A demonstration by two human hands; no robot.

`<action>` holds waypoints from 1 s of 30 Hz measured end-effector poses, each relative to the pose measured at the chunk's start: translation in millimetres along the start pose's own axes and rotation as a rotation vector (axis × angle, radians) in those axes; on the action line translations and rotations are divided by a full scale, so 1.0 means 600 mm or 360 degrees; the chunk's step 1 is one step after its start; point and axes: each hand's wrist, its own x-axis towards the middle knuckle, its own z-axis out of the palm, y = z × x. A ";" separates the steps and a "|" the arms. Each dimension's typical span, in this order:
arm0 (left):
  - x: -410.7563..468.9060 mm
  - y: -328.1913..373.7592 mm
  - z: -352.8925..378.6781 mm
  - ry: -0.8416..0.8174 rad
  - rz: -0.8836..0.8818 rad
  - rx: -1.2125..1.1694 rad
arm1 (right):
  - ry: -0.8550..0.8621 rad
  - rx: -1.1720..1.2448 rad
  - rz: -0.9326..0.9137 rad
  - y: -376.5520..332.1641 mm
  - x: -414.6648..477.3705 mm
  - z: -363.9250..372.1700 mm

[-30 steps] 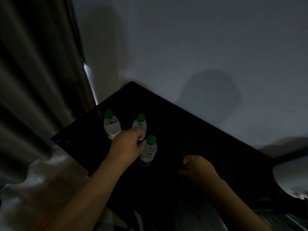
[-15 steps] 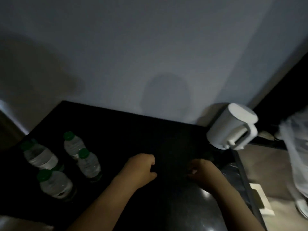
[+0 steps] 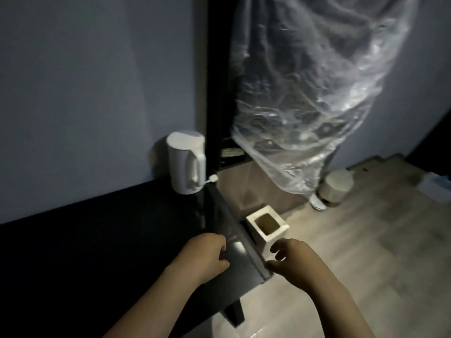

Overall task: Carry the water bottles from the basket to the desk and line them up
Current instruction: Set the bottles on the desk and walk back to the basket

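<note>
Dim room, blue-grey wall (image 3: 85, 93) behind, pale wood-look floor (image 3: 366, 252) to the right.

1. Desk (image 3: 109, 252): black, glossy top, set against the wall. Its right end is in view, with a faint sheen near the edge and one dark leg (image 3: 235, 313) below the near corner. Where the water bottles are cannot be told from this view.
2. Left hand (image 3: 206, 256): over the desk top, near its right edge. Back of the hand faces up and the fingers are curled under into a loose fist, holding nothing. Whether it touches the top cannot be told.
3. Right hand (image 3: 296, 263): just past the desk's right edge, at the near corner, above the floor. Its fingers are half bent and slightly spread, relaxed, gripping nothing. The thumb lies close to the desk edge.
4. White square container (image 3: 277, 236): upright on the floor just beside the desk's right edge, between the two hands and the far wall. It is open-topped with a brownish inside, and its contents cannot be made out.
5. White kettle (image 3: 186, 162): upright at the desk's far right corner, against the wall, handle turned to the right.
6. Dark upright panel (image 3: 216, 81): just right of the kettle, running up out of view.
7. Clear plastic cover (image 3: 305, 93): hanging over dark fabric, right of the panel, its lower end near the floor.
8. Round pale object (image 3: 338, 189): on the floor beyond the plastic, blurred.
</note>
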 end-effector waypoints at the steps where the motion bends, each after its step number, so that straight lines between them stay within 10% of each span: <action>1: 0.013 0.033 0.009 -0.0033 0.0070 0.0037 | 0.0029 0.0037 0.0068 0.033 -0.013 -0.010; 18: 0.226 0.523 0.183 -0.0343 0.1241 0.0459 | 0.0566 0.0416 0.1051 0.457 -0.153 -0.174; 30: 0.461 0.756 0.190 -0.0372 0.1505 0.0455 | 0.0764 0.0507 0.1252 0.614 -0.041 -0.339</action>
